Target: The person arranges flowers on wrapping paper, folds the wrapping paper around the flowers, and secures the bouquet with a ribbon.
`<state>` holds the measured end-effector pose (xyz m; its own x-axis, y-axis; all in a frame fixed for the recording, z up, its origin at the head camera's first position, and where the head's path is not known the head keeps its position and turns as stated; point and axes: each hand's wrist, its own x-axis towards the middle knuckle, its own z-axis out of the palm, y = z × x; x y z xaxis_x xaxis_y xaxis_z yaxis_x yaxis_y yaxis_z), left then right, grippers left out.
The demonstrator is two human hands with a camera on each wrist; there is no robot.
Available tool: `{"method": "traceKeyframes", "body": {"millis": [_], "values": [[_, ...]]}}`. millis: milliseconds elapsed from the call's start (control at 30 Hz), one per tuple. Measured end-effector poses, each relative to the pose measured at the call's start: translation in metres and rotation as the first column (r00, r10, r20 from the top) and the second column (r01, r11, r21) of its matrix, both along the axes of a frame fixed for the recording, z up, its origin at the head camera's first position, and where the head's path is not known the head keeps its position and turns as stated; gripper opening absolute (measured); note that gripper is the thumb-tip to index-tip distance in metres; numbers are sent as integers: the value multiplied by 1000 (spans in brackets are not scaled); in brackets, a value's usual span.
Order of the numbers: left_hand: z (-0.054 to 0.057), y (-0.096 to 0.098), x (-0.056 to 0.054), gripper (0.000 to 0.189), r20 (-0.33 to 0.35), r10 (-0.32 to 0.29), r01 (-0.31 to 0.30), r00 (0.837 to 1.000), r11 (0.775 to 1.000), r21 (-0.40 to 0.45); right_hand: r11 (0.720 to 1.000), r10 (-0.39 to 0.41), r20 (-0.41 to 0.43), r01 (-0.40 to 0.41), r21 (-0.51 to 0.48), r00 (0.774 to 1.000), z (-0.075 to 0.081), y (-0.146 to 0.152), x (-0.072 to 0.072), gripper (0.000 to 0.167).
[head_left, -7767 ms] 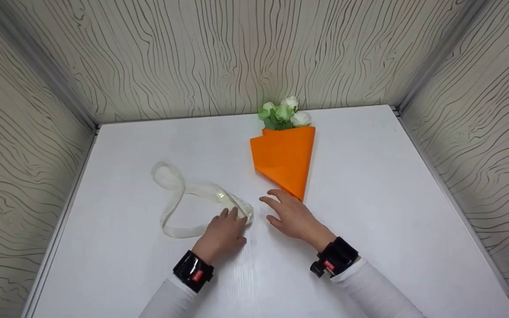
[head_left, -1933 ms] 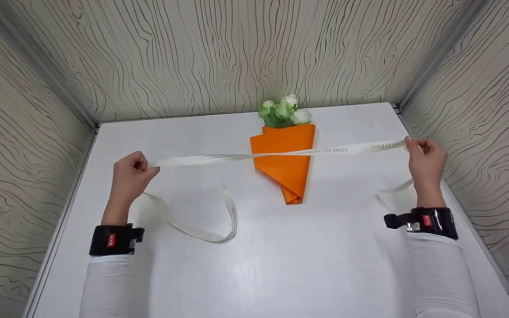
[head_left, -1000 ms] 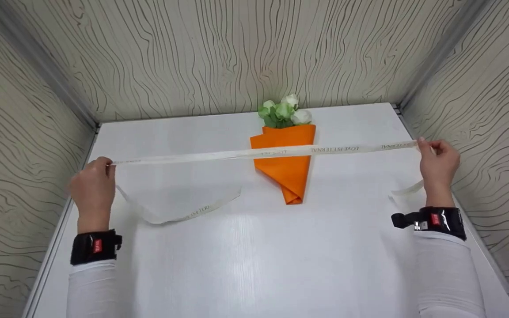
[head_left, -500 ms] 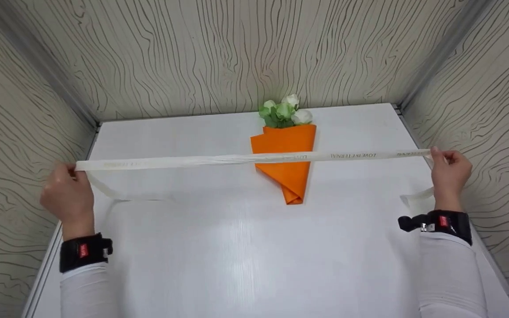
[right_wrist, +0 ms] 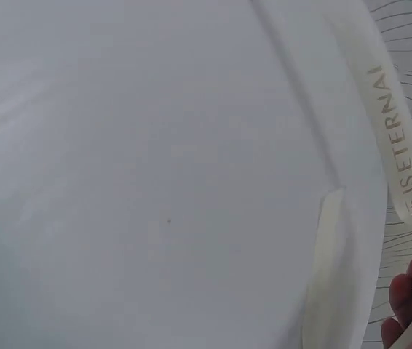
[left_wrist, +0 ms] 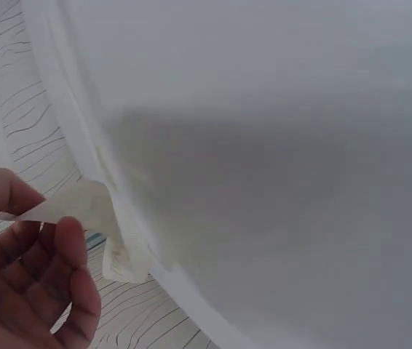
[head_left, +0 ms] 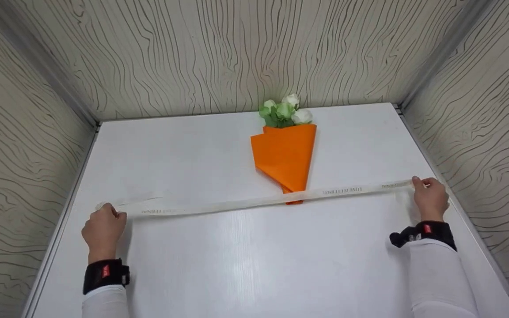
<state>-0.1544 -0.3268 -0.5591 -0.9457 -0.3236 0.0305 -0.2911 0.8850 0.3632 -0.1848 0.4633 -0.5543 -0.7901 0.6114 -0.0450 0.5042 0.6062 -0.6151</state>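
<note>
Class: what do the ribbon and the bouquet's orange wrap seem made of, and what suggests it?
Ribbon: probably thin fabric, smooth; it drapes softly and carries printed lettering. Orange wrap: perhaps stiff paper or felt, matte; it shows no glare and holds crisp folds.

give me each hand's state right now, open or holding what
Left hand: closed, pinching the cream "LOVE IS ETERNAL" ribbon.
Right hand: closed, pinching the same ribbon at another point.

Ribbon (head_left: 254,202) satiny cloth; wrapper (head_left: 285,152) matt paper; tabletop (head_left: 201,269) smooth, glossy
</note>
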Motion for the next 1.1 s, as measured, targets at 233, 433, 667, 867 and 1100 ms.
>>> {"method": "traceKeyframes", "body": {"millis": [233, 433, 667, 867, 1100], "values": [[1, 2, 7, 30, 282, -138, 120, 949, 990, 79, 980, 100, 67, -110, 166, 993, -1, -8, -4, 52], [20, 14, 7, 46, 323, -180, 174, 929, 984, 45, 924, 279, 8, -271, 269, 960, 10, -38, -8, 43], [25, 60, 3, 22, -18, -84, 83, 996, 994, -68, 821, 508, 63, -505, 269, 859, -5, -88, -4, 38], [2, 113, 1, 35, -17, -187, 187, 982, 982, -41, 804, 495, 140, -513, 300, 858, -16, -108, -5, 39], [-13, 123, -1, 41, 56, -190, 195, 980, 976, -94, 811, 462, 138, -481, 333, 876, -20, -112, -5, 37]]}}
